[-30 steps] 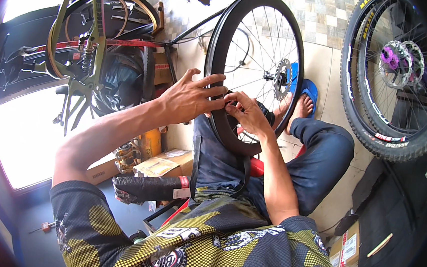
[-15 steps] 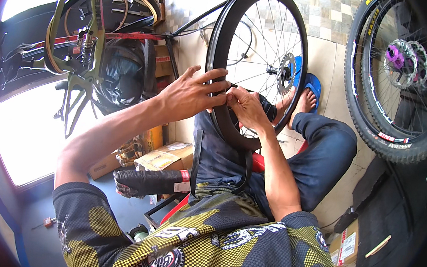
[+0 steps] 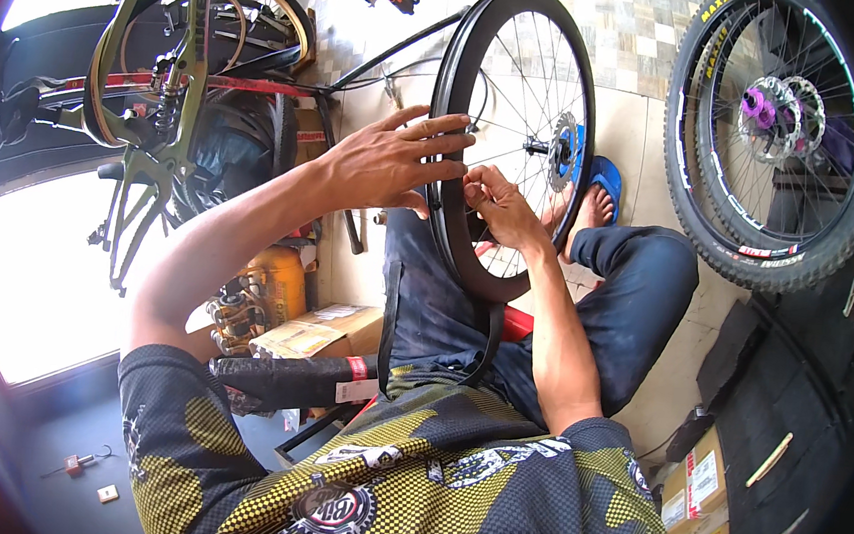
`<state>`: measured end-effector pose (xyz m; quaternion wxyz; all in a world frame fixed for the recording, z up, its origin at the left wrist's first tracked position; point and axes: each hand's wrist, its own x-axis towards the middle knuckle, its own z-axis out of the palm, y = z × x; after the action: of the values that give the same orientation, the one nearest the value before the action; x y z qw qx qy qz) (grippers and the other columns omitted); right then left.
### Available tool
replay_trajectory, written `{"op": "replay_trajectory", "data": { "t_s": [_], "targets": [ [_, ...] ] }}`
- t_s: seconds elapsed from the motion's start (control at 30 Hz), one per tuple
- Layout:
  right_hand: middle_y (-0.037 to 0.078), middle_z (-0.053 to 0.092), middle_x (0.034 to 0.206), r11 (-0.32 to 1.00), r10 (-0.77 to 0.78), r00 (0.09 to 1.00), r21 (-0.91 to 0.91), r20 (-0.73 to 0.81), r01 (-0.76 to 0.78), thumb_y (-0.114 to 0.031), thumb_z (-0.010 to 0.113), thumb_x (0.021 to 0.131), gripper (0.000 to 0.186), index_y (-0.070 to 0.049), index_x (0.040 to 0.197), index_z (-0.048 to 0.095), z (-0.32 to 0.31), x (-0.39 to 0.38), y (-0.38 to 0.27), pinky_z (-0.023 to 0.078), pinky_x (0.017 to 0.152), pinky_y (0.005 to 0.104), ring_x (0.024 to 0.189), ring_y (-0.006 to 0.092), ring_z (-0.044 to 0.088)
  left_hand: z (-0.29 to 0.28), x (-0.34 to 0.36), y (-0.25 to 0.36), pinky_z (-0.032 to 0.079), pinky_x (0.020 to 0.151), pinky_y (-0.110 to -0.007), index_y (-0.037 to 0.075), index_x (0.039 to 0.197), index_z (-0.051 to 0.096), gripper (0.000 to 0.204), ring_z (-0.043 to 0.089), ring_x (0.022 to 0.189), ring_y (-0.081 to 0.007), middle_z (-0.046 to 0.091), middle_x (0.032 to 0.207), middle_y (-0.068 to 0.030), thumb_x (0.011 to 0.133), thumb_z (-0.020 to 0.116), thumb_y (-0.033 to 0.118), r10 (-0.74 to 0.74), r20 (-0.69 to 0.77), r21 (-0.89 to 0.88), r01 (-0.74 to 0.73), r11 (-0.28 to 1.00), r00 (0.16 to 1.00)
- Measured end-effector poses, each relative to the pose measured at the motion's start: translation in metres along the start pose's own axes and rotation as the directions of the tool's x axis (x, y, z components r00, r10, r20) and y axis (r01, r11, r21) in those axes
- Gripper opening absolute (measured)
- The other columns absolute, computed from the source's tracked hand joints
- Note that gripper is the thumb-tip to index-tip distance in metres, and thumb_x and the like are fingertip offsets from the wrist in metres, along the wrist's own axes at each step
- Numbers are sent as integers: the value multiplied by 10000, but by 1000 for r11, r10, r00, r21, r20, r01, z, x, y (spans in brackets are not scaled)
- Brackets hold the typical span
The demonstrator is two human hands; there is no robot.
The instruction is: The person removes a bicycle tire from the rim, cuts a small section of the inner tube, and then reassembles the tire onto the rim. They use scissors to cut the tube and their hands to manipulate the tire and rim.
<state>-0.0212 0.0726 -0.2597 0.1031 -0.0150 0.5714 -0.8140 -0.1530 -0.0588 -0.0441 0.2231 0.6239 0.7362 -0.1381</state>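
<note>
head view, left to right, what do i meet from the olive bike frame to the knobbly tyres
Olive bike frame, left hand, right hand, blue sandal, knobbly-tyred wheels. The dark deep-rimmed wheel overlaps both hands, so it is left out.

One left hand (image 3: 387, 163), one right hand (image 3: 504, 211), one deep-rimmed wheel (image 3: 460, 253)

On my feed I count two knobby-tyred wheels (image 3: 773, 274) at upper right, with two brake discs (image 3: 780, 144) among them; a third disc (image 3: 564, 132) shows just above centre. Nearby I get two blue sandals (image 3: 607, 172). I find two pale sticks (image 3: 770, 461) at lower right and one small pale square (image 3: 107, 494) at lower left. The bicycle parts (image 3: 197, 58) at upper left overlap too much for me to count.
</note>
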Motion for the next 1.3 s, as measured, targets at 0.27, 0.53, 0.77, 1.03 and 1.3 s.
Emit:
{"op": "replay_trajectory", "data": {
  "t_s": [0.27, 0.53, 0.77, 1.03, 1.3],
  "targets": [
    [-69, 581, 968, 994, -5, 1000, 105, 0, 5, -401, 635, 1093, 322, -105, 1218, 656, -2, 1, 10, 441, 845, 254, 890, 57, 503, 8, -19, 4, 366, 1255, -537, 221, 1541, 486, 959, 300, 1574, -383, 322, 1699, -150, 714, 905, 465, -241, -229, -217, 192, 957, 943],
    [-45, 666, 980, 958, 53, 991, 275, 122, -85, -295, 660, 1085, 304, -49, 1263, 672, -6, -3, 1, 477, 845, 245, 884, 52, 546, 82, -28, 46, 583, 952, -356, 45, 1413, 565, 500, 672, 1147, -149, 706, 1251, -58, 1008, 769, 252, -643, 188, -980, 182, -76, 742],
    [-44, 675, 1002, 958, 40, 974, 268, 225, -101, -286, 669, 1081, 310, -58, 1290, 657, -19, 8, 7, 497, 841, 245, 914, 56, 583, 129, -21, 100, 605, 846, -300, 78, 1213, 685, 236, 709, 1009, -89, 735, 1076, 24, 1060, 702, 257, -737, 269, -814, -263, -518, 620],
    [1, 685, 1109, 926, 173, 927, 266, 333, -269, -295, 672, 1078, 351, -38, 1313, 631, -30, 8, -8, 525, 909, 284, 1028, 80, 618, 127, -17, 118, 424, 711, -190, 64, 1231, 674, 223, 534, 808, -7, 684, 977, 65, 1064, 702, 209, -798, 262, -855, -252, -452, 543],
    [16, 691, 1095, 952, 181, 933, 183, 311, -245, -318, 692, 1064, 359, -20, 1259, 645, -34, 3, -12, 520, 845, 272, 987, 71, 616, 124, -8, 126, 489, 979, -262, -13, 1281, 580, 317, 634, 1109, -97, 689, 1180, -46, 1058, 704, 176, -791, 220, -794, -367, -485, 571]
  ]
}}
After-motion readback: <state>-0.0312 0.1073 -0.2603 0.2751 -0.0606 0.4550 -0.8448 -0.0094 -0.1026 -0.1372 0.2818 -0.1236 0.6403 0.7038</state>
